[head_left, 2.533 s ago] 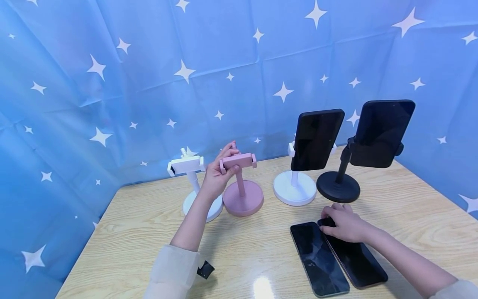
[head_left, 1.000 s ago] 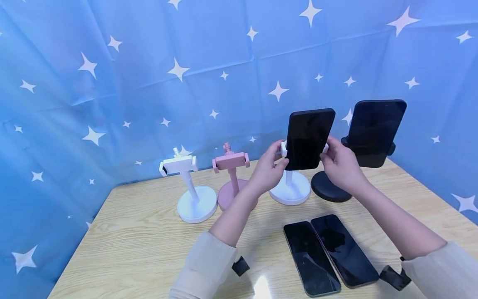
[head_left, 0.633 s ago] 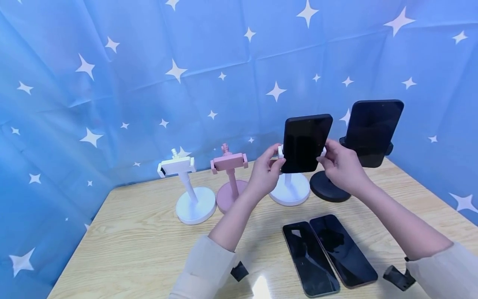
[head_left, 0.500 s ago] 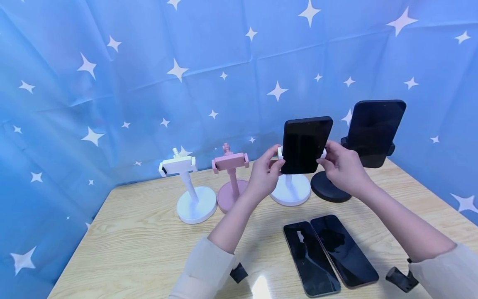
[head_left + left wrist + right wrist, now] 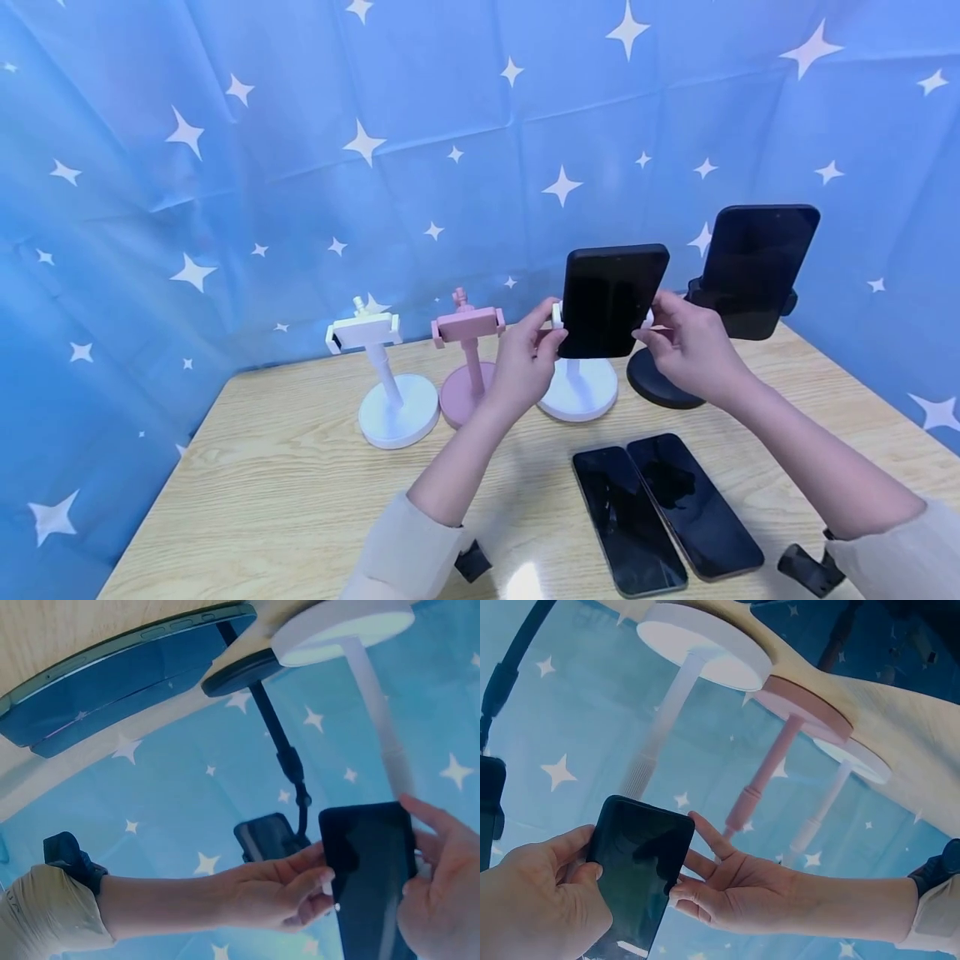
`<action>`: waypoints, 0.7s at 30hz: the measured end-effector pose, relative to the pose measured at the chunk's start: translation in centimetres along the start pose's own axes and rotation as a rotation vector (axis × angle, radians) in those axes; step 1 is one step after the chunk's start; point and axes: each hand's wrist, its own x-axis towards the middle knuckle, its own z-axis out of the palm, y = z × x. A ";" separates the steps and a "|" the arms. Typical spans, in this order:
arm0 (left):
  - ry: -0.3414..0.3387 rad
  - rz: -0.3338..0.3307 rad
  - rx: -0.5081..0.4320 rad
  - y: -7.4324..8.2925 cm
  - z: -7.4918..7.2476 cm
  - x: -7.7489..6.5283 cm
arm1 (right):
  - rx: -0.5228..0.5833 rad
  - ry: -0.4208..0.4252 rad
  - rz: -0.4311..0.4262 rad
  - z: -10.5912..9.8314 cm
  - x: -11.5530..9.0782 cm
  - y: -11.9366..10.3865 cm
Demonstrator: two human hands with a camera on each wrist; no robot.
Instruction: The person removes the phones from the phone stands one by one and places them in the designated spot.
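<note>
A black phone [image 5: 615, 302] sits in the clamp of a white phone stand [image 5: 577, 392], its screen facing me. My left hand [image 5: 525, 358] grips the clamp's left end [image 5: 557, 316], thumb in front near the phone's lower corner and fingers behind. At the right end my right hand [image 5: 693, 346] pinches the other clamp arm between thumb and fingers. Both wrist views show the phone [image 5: 371, 881] between the two hands. The clamp's back is hidden behind the phone.
Right of it, a black phone stand [image 5: 663, 383] carries another phone [image 5: 761, 271]. To the left stand a pink phone stand [image 5: 468, 325] and another white one [image 5: 393, 412], both with bare clamps. Two phones [image 5: 630, 521] [image 5: 693, 504] lie side by side in front. A starry blue curtain [image 5: 300, 167] hangs behind.
The left hand has left the pink stand and the right hand the lying phone; both now hold the white stand's clamp. The mounted phone has tilted and come slightly lower.
</note>
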 end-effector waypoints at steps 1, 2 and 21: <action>0.001 0.007 0.004 0.2 -0.2 -0.1 | 0.004 -0.002 -0.003 -0.1 0.0 -0.3; 0.001 0.012 0.003 0.4 -0.4 -0.3 | 0.007 -0.003 -0.007 -0.2 -0.1 -0.5; -0.082 -0.130 -0.085 4.8 -5.4 -5.3 | 0.255 -0.050 -0.103 -1.3 -2.1 -6.3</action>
